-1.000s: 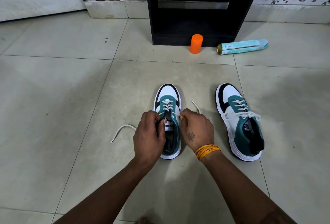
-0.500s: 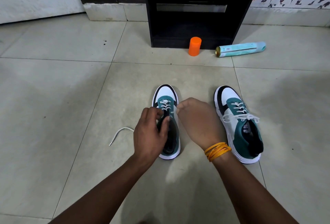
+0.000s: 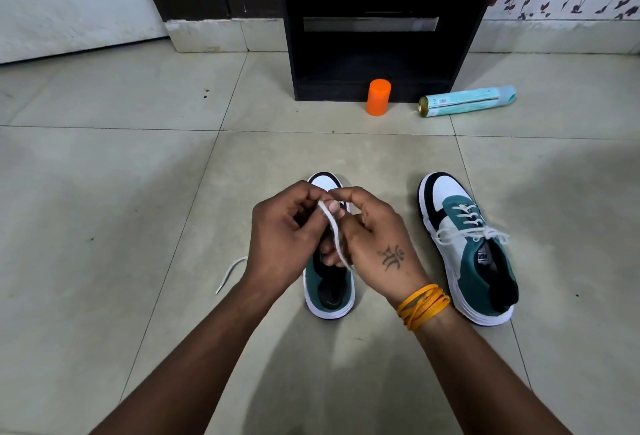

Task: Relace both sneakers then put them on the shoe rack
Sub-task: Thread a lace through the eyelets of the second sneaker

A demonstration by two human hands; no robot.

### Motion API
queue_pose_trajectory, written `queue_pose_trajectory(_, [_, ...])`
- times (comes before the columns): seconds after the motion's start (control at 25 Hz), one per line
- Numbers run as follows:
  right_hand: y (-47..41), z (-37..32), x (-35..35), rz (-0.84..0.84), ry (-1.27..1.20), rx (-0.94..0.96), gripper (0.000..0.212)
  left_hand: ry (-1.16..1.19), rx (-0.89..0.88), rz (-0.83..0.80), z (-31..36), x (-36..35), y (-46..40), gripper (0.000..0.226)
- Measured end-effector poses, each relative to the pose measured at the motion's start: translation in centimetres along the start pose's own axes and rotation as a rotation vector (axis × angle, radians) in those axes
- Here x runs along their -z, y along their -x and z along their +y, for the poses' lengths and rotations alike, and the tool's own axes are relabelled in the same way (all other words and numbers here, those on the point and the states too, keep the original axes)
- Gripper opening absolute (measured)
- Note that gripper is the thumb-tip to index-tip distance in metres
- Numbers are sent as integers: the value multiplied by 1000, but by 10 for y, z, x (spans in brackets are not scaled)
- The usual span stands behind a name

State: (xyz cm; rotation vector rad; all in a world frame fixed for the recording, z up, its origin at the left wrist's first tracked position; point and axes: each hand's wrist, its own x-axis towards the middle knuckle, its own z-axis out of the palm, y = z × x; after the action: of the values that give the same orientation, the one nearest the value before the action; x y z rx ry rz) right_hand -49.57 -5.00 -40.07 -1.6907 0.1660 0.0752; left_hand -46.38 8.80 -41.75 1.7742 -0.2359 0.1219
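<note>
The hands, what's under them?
Under the left hand and right hand, which pinch a white lace, lies the left sneaker. Only toe and heel show; its eyelets and tongue are covered.

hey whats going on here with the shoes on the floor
A person is lacing the left sneaker on the tiled floor. Both hands, left hand and right hand, pinch its white lace above the shoe; the lace's other end trails on the floor to the left. The right sneaker stands beside it, already laced and tied. Neither is on the black shoe rack yet; an orange cap and a spray can lie before it.
</note>
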Motion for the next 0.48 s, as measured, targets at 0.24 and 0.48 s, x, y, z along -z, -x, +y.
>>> queue_pose_trajectory(0.24, [-11,40,10,155,330,-60,15,89,31,59,3,14,1,8])
queue_pose_trajectory(0.48, [-3,27,-11,121,299,140,17,69,62,83,-4,10,5,8])
